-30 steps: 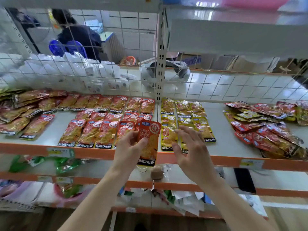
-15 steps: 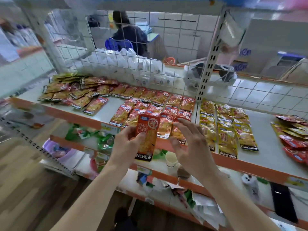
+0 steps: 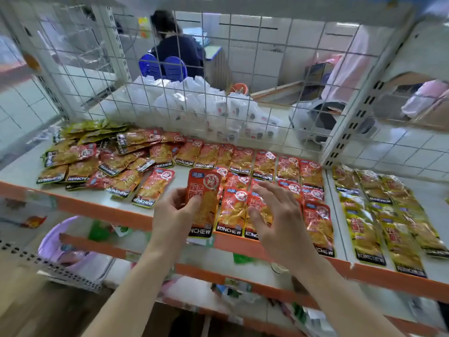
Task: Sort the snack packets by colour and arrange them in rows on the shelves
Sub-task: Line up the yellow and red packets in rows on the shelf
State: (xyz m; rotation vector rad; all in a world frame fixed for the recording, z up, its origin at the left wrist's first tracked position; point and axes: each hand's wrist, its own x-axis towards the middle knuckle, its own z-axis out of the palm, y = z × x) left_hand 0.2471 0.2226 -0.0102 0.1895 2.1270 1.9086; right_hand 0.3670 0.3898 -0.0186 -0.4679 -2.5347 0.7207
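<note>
Red packet [image 3: 203, 203] is being held label-up just above the shelf [image 3: 97, 210], at the open left end of the front row, seemingly because that is the gap it is meant to fill. The left hand [image 3: 173, 212] is gripping it by its left edge, thumb lying across the front and fingers curling behind. Just right of that hand, the right hand [image 3: 279, 215] is spreading flat with straight fingers over the front row of red packets [image 3: 230, 215], holding nothing. Whether its fingertips are pressing the foil or only hovering I cannot tell, but it is probably steadying the row against being nudged. Well right of the right hand, yellow packets [image 3: 364, 215] are lying in their own columns, so the colours are being kept apart. Left of the left hand, a mixed heap [image 3: 97, 156] is waiting unsorted. Beyond both hands, the back row of red packets [image 3: 264, 164] is lining up side by side before the wire grid [image 3: 218, 93].
</note>
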